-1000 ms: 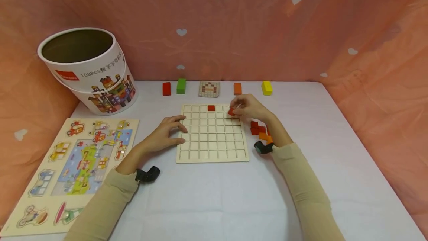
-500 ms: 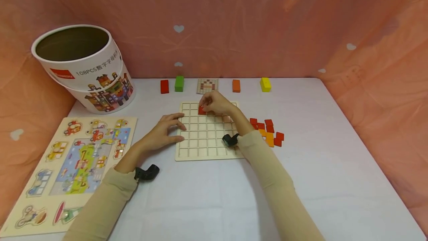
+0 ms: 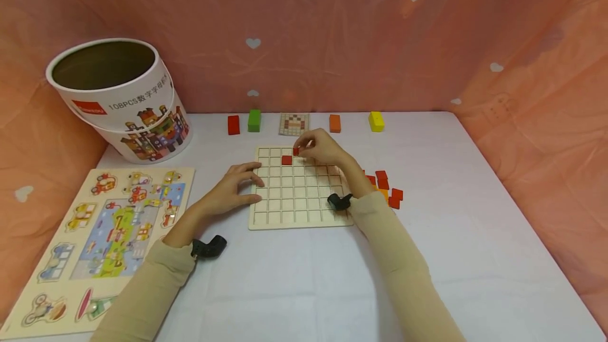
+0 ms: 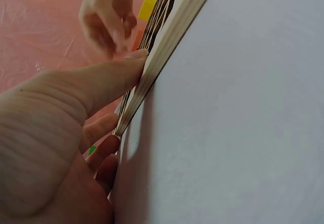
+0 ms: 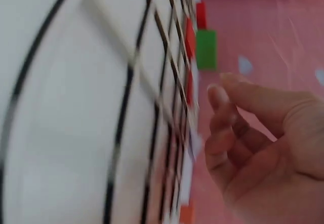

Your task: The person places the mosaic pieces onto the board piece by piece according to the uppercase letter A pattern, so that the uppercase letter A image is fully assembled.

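Right hand (image 3: 323, 148) relaxed over grid board (image 3: 301, 215), holding nothing; left hand (image 3: 231, 190) flat on its edge.
Seen from head only: two red tiles (image 3: 287, 160) seated upper centre; board lying flat, square.

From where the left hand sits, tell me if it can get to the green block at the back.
Probably yes. The left hand rests on the grid board's left edge, and the green block stands beyond it across bare tabletop; only the red block stands beside it.
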The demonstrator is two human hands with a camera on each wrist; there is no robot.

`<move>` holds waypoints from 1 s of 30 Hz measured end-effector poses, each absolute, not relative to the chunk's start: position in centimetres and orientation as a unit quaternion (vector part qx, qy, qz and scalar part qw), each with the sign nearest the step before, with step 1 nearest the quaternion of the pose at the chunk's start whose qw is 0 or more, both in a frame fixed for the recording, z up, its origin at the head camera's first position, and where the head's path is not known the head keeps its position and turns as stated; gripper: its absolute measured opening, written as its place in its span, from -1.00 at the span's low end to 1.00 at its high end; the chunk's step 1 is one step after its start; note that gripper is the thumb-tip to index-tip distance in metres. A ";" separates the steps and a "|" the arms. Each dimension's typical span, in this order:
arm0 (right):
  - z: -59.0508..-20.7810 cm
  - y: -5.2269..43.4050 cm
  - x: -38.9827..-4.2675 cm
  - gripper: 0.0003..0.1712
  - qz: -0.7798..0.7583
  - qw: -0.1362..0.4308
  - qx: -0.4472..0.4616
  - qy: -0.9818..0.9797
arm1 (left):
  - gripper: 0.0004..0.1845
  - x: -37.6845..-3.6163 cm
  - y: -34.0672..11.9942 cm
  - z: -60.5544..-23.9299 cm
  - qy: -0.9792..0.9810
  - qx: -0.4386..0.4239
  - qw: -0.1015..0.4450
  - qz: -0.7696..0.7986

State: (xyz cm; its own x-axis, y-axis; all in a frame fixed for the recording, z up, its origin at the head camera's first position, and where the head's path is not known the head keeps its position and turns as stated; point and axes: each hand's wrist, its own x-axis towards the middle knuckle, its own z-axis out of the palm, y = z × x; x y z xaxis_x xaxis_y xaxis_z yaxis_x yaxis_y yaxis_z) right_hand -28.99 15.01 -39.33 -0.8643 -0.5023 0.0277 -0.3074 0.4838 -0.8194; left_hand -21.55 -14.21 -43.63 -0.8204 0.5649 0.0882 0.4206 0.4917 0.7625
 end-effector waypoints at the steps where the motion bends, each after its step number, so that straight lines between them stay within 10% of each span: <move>1: -39.1 16.2 -28.7 -0.75 -0.450 0.107 -0.234 0.855 | -0.73 -21.6 -14.2 -43.7 0.859 0.287 0.088 0.415; 11: -38.5 26.9 -25.6 -0.67 -0.397 0.167 -0.186 0.883 | -0.75 -21.6 -14.2 -43.7 0.859 0.284 0.090 0.416; 30: -38.8 25.6 -25.4 -0.80 -0.424 0.146 -0.181 0.875 | -0.74 -21.5 -14.3 -43.8 0.859 0.287 0.086 0.415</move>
State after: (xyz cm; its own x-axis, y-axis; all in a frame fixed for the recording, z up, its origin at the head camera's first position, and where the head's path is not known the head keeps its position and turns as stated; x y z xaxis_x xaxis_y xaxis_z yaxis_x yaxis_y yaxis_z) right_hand -25.36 25.64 -38.84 -0.8922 -0.4400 -0.1017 -0.1927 0.5744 -0.7955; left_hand -21.49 -14.28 -43.84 -0.8201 0.5649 0.0915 0.4225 0.4898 0.7626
